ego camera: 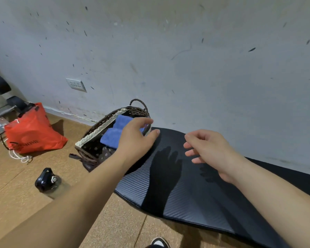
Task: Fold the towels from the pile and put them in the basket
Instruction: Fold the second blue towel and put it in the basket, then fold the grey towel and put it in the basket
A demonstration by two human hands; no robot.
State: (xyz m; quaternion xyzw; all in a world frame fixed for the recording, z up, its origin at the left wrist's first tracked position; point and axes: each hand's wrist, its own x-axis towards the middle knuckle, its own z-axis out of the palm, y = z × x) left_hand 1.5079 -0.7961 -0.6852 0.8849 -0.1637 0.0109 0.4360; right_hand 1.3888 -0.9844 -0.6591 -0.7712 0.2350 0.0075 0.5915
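Left hand (136, 138), right hand (209, 151): fingers slack, empty; towels (111, 138) in basket (97, 128) looked soft, light, best pinched at folds.

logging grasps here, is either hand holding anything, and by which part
Nothing is plainly held. The right hand hangs empty over the black mat; the left hand is spread above the blue towels in the wicker basket, gripping neither.

Floor (16, 203): brown, cork-like.
Mat (204, 203): black, ribbed, beside the wall (186, 51).
Basket (96, 130): wicker, at the mat's left end.
Bag (32, 133): orange, left of basket.
Bottle (46, 179): black-capped (clear body), near bag.
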